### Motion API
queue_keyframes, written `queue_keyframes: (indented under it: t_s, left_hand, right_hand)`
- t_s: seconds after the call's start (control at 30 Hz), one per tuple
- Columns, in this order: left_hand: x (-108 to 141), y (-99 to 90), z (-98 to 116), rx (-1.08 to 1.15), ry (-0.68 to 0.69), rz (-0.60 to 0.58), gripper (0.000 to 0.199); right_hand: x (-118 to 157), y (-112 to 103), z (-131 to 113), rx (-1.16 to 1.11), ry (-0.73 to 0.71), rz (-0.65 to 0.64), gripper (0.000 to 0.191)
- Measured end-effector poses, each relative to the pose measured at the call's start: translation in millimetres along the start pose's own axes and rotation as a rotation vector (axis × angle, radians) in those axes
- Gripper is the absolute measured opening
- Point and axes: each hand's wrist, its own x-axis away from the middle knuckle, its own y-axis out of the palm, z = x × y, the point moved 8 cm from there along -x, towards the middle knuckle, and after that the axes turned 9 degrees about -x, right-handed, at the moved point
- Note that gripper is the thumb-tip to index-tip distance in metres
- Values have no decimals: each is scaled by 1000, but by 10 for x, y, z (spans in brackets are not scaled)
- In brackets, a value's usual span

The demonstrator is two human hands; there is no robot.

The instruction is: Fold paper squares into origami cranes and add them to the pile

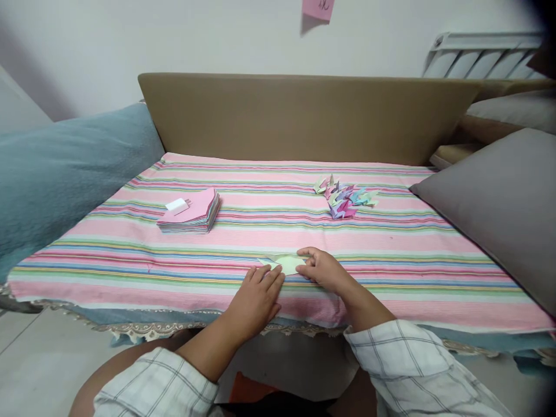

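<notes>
A pale green folded paper (290, 263) lies on the striped cloth near its front edge, with thin pointed ends toward the left. My left hand (259, 296) rests flat, fingertips on the paper's lower left part, fingers stretched out. At the paper's right end, my right hand (320, 267) has its thumb and index finger curled round the edge, gripping it. Farther back on the left sits a stack of square paper sheets (197, 209), pink on top, with a white plug adapter (177, 206) on it. Several small folded paper figures (343, 200) in mixed colours lie in a cluster at the back right.
The striped cloth (269, 220) covers the seat. A brown backrest (295, 119) stands behind it. A blue cushion (73, 168) is on the left and a grey cushion (499, 197) on the right. A pink note (318, 8) hangs on the wall.
</notes>
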Motion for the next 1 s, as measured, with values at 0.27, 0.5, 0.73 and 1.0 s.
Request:
queue_keyframes:
  t_s: [0.27, 0.5, 0.73, 1.0]
  left_hand:
    - [13, 7, -1, 4, -8, 9, 58]
    - [-8, -34, 51, -35, -29, 16, 62]
    - [-32, -45, 116, -38, -49, 9, 60]
    - [-43, -47, 112, -12, -114, 26, 64]
  right_hand:
    - [-32, -5, 47, 5, -37, 46, 48]
    - [-29, -18, 28, 52, -83, 93, 48]
    - [-14, -10, -9, 125, -129, 136, 48]
    - [10, -19, -43, 174, -110, 148, 50]
